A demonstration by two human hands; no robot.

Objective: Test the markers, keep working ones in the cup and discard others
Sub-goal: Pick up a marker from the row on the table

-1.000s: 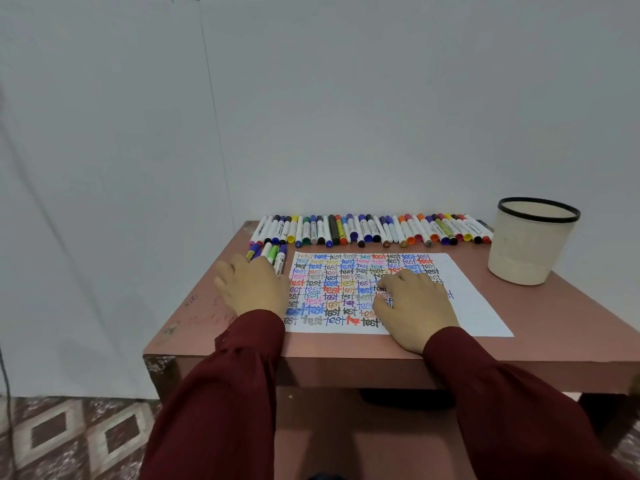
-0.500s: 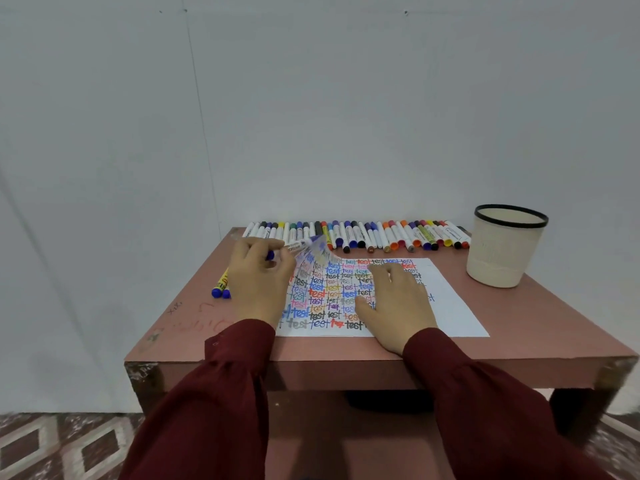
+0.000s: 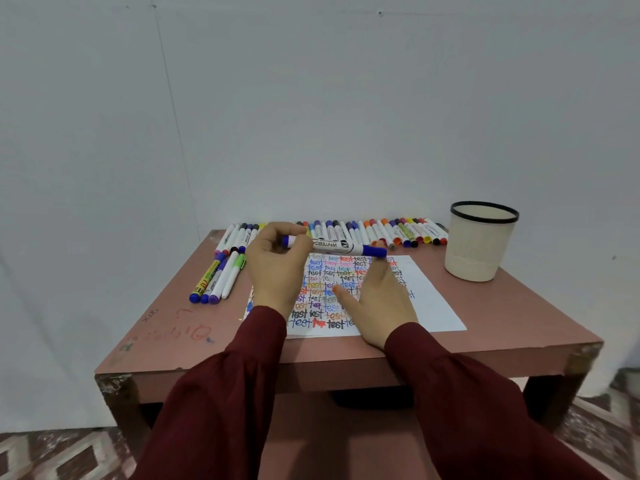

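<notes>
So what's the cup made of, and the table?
Cup: looks like matte cream ceramic or plastic, can't tell which; dull surface, black rim. Table: probably painted wood or board; reddish-brown coat chipped pale at the corners.

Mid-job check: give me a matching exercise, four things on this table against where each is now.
1 blue whiteboard marker
2 cup
3 test sheet
4 loose marker bunch

A far right of the table
B held by the left hand
C left of the sheet
D beneath the right hand

Pairs: 1-B, 2-A, 3-D, 4-C
</notes>
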